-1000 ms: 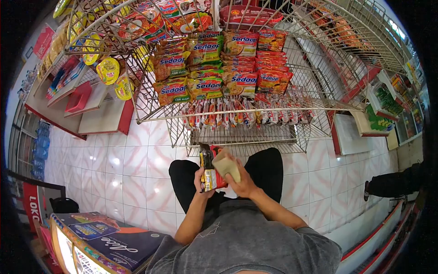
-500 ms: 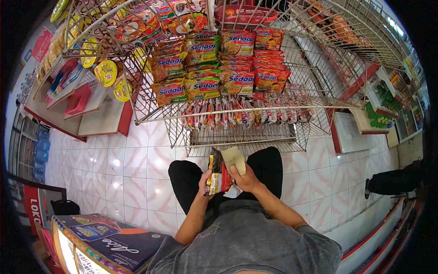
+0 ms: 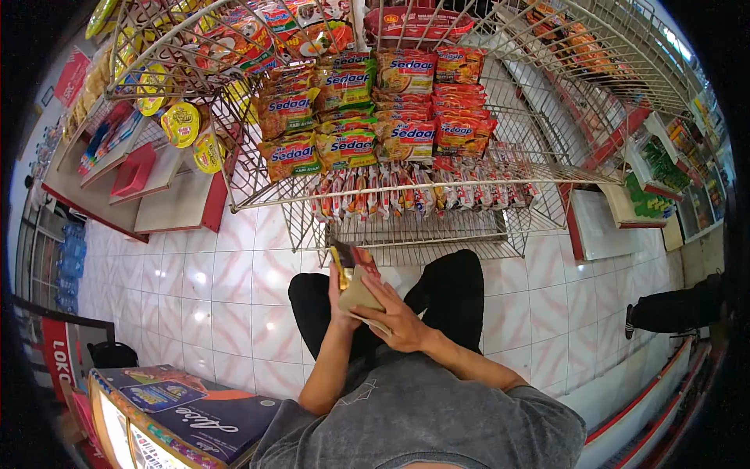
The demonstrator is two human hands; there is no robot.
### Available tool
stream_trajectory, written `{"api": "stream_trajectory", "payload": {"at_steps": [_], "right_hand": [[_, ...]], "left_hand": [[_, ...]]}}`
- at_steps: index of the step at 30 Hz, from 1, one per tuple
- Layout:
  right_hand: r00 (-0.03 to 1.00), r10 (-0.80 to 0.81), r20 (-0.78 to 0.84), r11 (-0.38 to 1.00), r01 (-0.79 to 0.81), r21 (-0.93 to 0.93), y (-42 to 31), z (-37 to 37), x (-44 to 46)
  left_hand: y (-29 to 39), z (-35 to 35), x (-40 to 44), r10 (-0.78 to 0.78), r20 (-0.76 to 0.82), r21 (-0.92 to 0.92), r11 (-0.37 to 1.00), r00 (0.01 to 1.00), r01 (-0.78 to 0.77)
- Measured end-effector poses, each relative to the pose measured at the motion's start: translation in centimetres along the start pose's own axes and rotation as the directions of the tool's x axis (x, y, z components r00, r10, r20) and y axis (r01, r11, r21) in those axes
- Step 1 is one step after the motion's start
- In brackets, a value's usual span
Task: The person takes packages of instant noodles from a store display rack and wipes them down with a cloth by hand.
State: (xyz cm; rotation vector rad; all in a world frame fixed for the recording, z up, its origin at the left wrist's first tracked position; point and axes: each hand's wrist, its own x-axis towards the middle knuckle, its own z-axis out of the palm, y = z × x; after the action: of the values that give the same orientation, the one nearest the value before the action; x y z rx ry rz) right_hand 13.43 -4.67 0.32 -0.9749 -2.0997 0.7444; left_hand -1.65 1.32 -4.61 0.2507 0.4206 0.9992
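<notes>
My left hand (image 3: 338, 305) is closed around a dark, yellow and red packet (image 3: 349, 264), held tilted above my lap. In my right hand (image 3: 396, 319) is a folded beige cloth (image 3: 360, 298), pressed over the packet's lower part, which it hides. Both hands are close together between my knees. Beyond them, a wire rack (image 3: 422, 189) bears rows of noodle packets (image 3: 406, 139), upright in several columns, with a lower row of packets (image 3: 375, 192) standing on edge beneath.
Yellow cups (image 3: 181, 125) hang at the rack's left. White and red shelves (image 3: 176, 199) stand at left, a freezer (image 3: 195, 410) at lower left, and blue bottles (image 3: 71, 262) behind. At far right, another person's leg (image 3: 668, 315) shows.
The cloth has swung down and left across the packet. My right hand has moved lower and left, against the packet, and the packet has tilted and shifted left.
</notes>
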Motion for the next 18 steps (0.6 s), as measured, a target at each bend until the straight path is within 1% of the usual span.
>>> {"api": "stream_trajectory", "payload": {"at_steps": [2, 3, 5, 6, 8, 10, 11, 13, 14, 16, 17, 18], "right_hand": [[0.996, 0.053, 0.07, 0.995, -0.047, -0.083, 0.6, 0.3, -0.7], [0.996, 0.074, 0.056, 0.994, -0.069, -0.082, 1.1, 0.3, -0.9], [0.993, 0.114, 0.03, 0.991, -0.111, -0.076, 2.1, 0.3, -1.2], [0.995, 0.103, 0.009, 0.993, -0.102, -0.051, 2.2, 0.3, -1.2], [0.996, 0.085, -0.039, 0.996, -0.085, -0.008, 2.6, 0.2, -1.1], [0.995, 0.095, -0.033, 0.995, -0.096, -0.022, 2.7, 0.0, -1.0], [0.995, 0.099, -0.029, 0.995, -0.1, -0.028, 2.8, 0.0, -1.0], [0.989, 0.123, -0.079, 0.992, -0.124, -0.001, 2.7, 0.3, -0.9], [0.985, 0.134, -0.106, 0.991, -0.133, 0.012, 2.7, 0.4, -0.9], [0.947, 0.295, -0.125, 0.916, -0.243, 0.32, 3.3, 1.1, -1.4], [0.921, 0.374, -0.114, 0.839, -0.283, 0.465, 3.7, 1.6, -1.7], [0.91, 0.401, -0.1, 0.817, -0.307, 0.488, 4.3, 2.0, -2.0]], "left_hand": [[0.9, -0.3, -0.2, 0.01, -0.005, -0.061, 0.998, 1.0, -0.011], [0.8, 0.1, -0.4, 0.061, -0.059, -0.069, 0.996, 0.996, -0.065], [0.6, 1.1, -0.5, 0.085, -0.142, -0.042, 0.995, 0.986, -0.092], [0.6, 1.4, -0.5, 0.096, -0.181, -0.028, 0.994, 0.979, -0.103], [0.3, 1.0, -0.2, 0.126, -0.171, -0.032, 0.991, 0.977, -0.133], [0.3, 1.7, -0.3, 0.141, -0.178, -0.042, 0.988, 0.974, -0.151], [0.2, 1.6, -0.3, 0.134, -0.193, -0.046, 0.988, 0.972, -0.145], [0.1, 0.8, -0.3, 0.121, -0.225, -0.055, 0.989, 0.967, -0.137], [0.2, 0.2, -0.3, 0.121, -0.213, -0.04, 0.99, 0.97, -0.132], [-0.1, -2.0, -0.5, 0.117, -0.189, -0.01, 0.993, 0.975, -0.121], [-0.5, -3.3, -0.5, 0.135, -0.162, 0.068, 0.99, 0.977, -0.125], [-0.8, -3.7, -0.6, 0.152, -0.136, 0.146, 0.98, 0.979, -0.132]]}}
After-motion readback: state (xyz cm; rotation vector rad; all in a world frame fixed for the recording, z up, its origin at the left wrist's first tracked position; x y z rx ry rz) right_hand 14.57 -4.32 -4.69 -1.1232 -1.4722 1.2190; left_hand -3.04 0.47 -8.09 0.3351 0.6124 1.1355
